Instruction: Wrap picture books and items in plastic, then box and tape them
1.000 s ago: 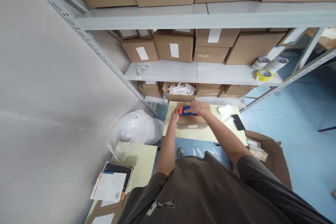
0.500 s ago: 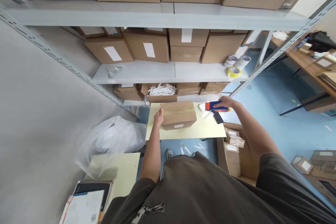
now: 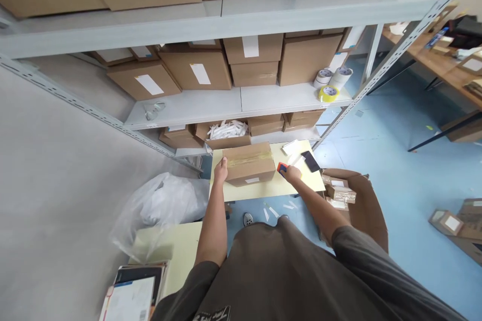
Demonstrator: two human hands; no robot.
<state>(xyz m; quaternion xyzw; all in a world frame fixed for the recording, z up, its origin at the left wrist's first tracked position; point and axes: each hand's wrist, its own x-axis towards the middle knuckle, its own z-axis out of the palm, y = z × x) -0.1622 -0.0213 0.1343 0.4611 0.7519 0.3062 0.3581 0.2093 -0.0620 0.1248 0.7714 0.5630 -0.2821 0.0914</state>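
Note:
A taped brown cardboard box [image 3: 250, 163] with a small white label on its front side sits on the pale yellow table [image 3: 259, 193]. My left hand [image 3: 221, 170] grips the box at its left end. Just right of the box, my right hand [image 3: 292, 174] is closed on a blue and red tape dispenser [image 3: 282, 169], which does not touch the box as far as I can see. A dark phone [image 3: 311, 161] and white paper slips [image 3: 297, 161] lie on the table beyond my right hand.
Behind the table stands a grey shelf [image 3: 188, 107] with boxes, tape rolls [image 3: 329, 93] and a box of white pieces [image 3: 228, 131]. An open carton [image 3: 371, 205] is at the right, a plastic bag [image 3: 169, 199] at the left.
My right hand has moved left and nearer to my body with the tape dispenser, from beside the phone to beside the box. My left hand stays on the box. The view has shifted slightly.

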